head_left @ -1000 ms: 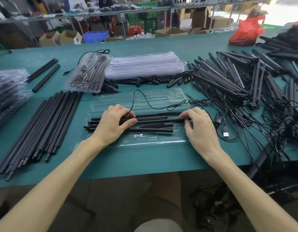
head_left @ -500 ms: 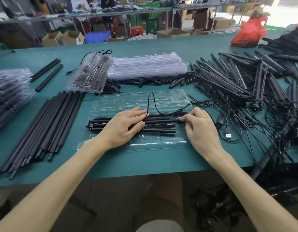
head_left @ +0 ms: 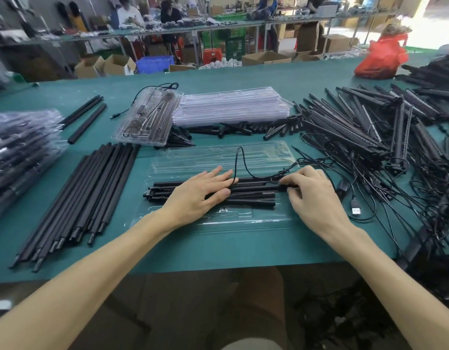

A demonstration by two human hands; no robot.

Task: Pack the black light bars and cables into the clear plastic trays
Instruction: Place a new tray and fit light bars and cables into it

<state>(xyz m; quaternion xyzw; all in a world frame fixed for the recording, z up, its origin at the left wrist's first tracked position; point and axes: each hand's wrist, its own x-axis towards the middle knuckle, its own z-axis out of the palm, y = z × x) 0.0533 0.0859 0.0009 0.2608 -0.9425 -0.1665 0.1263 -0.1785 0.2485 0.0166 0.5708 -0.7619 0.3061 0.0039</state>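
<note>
Brightly, evenly lit from overhead, with only faint soft shadows on the green table [head_left: 218, 248] under the left hand [head_left: 200, 195] and right hand [head_left: 311, 198]. Pale sheen on the clear plastic tray [head_left: 243, 219] just below the hands, black light bars [head_left: 248, 190] between them dark yet sharp. Blown-out daylight far beyond the right hand, soft blur and wide-angle bowing well away from both.

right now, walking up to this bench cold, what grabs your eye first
The two bare hands at centre: the left hand lies flat on the black light bars in the clear tray, while the right hand pinches their right end. Next comes the big tangle of bars and cables sprawled over the table's right side, and the red bag at the far right edge.
</note>
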